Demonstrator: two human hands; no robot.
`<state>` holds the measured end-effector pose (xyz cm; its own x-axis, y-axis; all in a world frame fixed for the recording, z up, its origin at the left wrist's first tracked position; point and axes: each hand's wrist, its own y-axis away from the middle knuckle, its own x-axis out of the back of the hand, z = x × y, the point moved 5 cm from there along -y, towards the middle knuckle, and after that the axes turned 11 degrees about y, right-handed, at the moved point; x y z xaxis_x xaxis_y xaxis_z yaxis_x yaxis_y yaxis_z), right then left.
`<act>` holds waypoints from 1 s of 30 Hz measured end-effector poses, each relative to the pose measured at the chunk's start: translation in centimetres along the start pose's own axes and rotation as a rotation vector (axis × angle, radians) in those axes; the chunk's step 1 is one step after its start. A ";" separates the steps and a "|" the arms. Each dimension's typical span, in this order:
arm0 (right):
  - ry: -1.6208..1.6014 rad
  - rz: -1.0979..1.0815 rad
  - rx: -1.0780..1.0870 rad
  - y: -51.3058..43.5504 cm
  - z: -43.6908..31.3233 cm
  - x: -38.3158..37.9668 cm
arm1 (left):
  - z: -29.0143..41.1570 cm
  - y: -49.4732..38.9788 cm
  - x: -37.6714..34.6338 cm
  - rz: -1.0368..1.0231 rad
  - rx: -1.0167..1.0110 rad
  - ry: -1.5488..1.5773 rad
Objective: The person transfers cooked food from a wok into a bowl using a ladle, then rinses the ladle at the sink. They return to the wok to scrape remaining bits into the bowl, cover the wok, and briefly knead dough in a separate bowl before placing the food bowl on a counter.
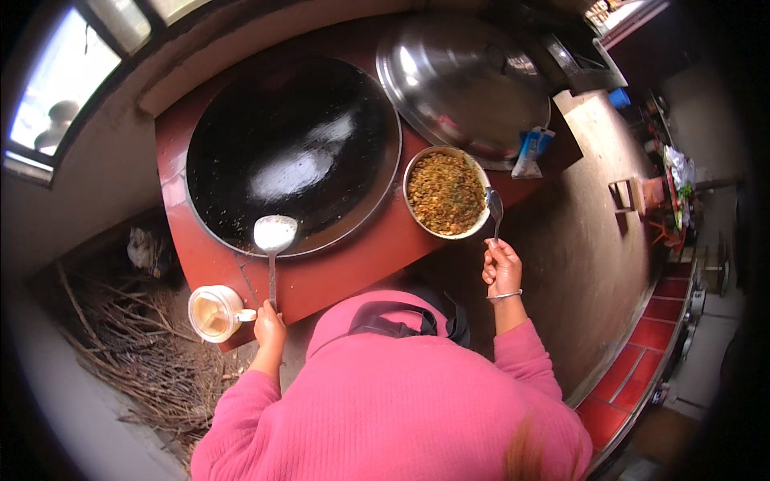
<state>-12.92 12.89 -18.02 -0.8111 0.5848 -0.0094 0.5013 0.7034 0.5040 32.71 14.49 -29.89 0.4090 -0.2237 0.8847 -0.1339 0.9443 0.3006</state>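
Note:
My left hand (270, 326) grips the handle of a metal wok spatula (275, 233), whose bright blade lies over the near rim of a large black wok (283, 138). Oil gives the wok's inside a sheen, and small food bits cling near its front edge. With my right hand (503, 264) I hold a metal spoon (494, 206) by its handle. Its bowl is at the right rim of a round bowl (408, 209) full of chopped, yellow-brown cooked filling (445, 191). That bowl stands near the front edge of the red stove top (361, 255), right of the wok.
A white handled container (194, 308) sits at the stove's left corner. Behind the bowl, a large metal lid (463, 78) carries a blue-and-white packet (532, 150) at its near edge. Piled sticks (144, 355) lie on the floor at left; a small stool (625, 195) stands far right.

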 end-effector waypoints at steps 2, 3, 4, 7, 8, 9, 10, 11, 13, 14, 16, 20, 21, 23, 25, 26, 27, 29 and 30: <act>-0.030 0.036 -0.009 -0.1 0.2 1.3 | 0.3 -0.1 0.0 0.009 -0.013 -0.046; -0.051 0.034 -0.003 -0.3 0.2 1.9 | 0.4 -0.1 0.0 0.007 0.000 -0.064; -0.067 0.047 -0.005 -0.6 0.1 2.6 | 0.6 -0.2 0.1 0.008 0.013 -0.079; -0.106 0.068 0.009 -1.9 -0.3 4.9 | 1.1 -0.3 0.3 0.000 0.125 -0.096; -0.117 0.076 0.015 -2.3 -0.5 6.0 | 1.4 -0.2 0.4 -0.014 0.149 -0.122; -0.129 0.091 0.027 -2.8 -0.8 7.4 | 1.9 -0.1 0.5 -0.012 0.164 -0.159; -0.141 0.104 0.036 -3.3 -1.1 8.8 | 2.5 -0.2 0.7 0.008 0.186 -0.158; -0.151 0.109 0.044 -3.7 -1.3 10.2 | 3.5 -0.2 1.1 0.055 0.173 -0.218; -0.162 0.158 0.030 -4.5 -1.7 13.6 | 6.2 -0.5 2.0 0.152 0.051 -0.220; -0.184 0.192 0.041 -4.8 -1.8 15.3 | 7.7 -1.3 2.3 0.174 0.035 -0.184; -0.201 0.257 0.052 -5.3 -1.9 18.4 | 10.9 -3.0 2.4 0.192 0.058 -0.010; -0.268 0.324 0.025 -6.1 -1.9 23.3 | 20.8 -6.6 2.6 0.235 -0.234 0.272; -0.287 0.345 0.009 -6.2 -1.8 24.4 | 22.7 -7.8 1.7 0.126 -0.113 0.586; -0.298 0.351 0.016 -6.3 -1.6 26.3 | 29.3 -8.6 2.6 0.279 -0.494 0.500; -0.326 0.373 0.023 -6.1 -1.3 28.2 | 33.7 -10.3 1.7 0.041 -0.325 0.723; -0.341 0.383 0.020 -5.9 -1.1 29.0 | 36.8 -10.7 1.8 0.013 -0.415 0.716; -0.349 0.417 0.003 -5.6 -0.7 29.8 | 39.6 -11.1 1.9 -0.011 -0.470 0.734; -0.363 0.480 -0.018 -4.9 -0.3 31.4 | 44.6 -11.9 1.9 -0.060 -0.506 0.804; -0.361 0.490 -0.007 -4.5 -0.3 32.0 | 47.0 -12.6 1.7 -0.081 -0.465 0.845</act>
<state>-41.25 28.33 -20.37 -0.3327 0.9407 -0.0667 0.7872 0.3160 0.5295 -7.30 -9.15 -15.44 0.9397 -0.2160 0.2651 0.2192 0.9755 0.0178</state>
